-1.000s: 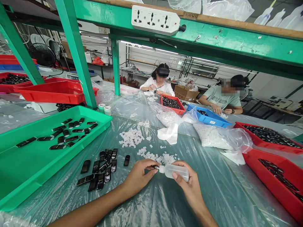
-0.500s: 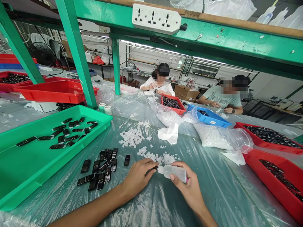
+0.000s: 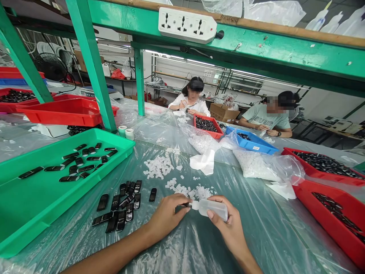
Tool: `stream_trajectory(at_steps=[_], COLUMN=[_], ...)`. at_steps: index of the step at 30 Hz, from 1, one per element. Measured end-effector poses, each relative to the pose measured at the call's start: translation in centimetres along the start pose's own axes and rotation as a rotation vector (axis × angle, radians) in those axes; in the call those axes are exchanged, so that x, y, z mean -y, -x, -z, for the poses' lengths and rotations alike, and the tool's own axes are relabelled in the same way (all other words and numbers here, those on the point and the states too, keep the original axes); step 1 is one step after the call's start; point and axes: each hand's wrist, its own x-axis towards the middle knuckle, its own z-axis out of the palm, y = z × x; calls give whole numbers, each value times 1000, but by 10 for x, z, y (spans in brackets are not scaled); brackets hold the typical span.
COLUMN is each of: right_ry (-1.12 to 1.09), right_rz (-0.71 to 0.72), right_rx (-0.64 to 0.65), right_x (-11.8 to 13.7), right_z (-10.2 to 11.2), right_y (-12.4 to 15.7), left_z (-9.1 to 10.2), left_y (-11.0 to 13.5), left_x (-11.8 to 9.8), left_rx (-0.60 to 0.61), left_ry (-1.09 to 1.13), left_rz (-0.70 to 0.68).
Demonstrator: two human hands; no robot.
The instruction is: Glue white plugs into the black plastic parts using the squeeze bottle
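Observation:
My right hand [image 3: 228, 224] is wrapped round a small translucent squeeze bottle [image 3: 212, 207], held sideways with its nozzle pointing left. My left hand [image 3: 167, 215] is curled in a pinch right at the nozzle tip, gripping a small dark piece that is mostly hidden by the fingers. Both hands hover low over the plastic-covered table [image 3: 185, 243]. Several black flat parts [image 3: 122, 205] lie in a loose group just left of my left hand. Small white bits [image 3: 185, 188] are scattered beyond my fingers.
A green tray [image 3: 34, 205] with several black parts sits at left; red trays [image 3: 336, 213] of black parts at right. Bags of white pieces [image 3: 256, 165], a blue tray [image 3: 251, 140] and two seated people lie beyond. A green frame post [image 3: 94, 76] stands ahead left.
Hands and bottle stay nearly in place; the bottle shifted very slightly up and back down against my left fingers.

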Motion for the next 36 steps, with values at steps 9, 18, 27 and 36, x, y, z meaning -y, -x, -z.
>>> stream_trajectory(at_steps=[9,18,27,36], right_ry=[-145,-183,-30,53], right_rz=[-42,-37,2,21], right_rx=[-33,-9,16,57], right_x=[-3,-3,3,3], right_z=[6,5,3,5], right_y=[-2,-2,0,1], left_z=[-5,-5,1,1], left_y=[0,-2,-1,0], left_x=[7,5,-2,-2], left_rx=[-3,-34,-28,13], left_ry=[328,334,97,-22], left_rz=[82,101,25,-10])
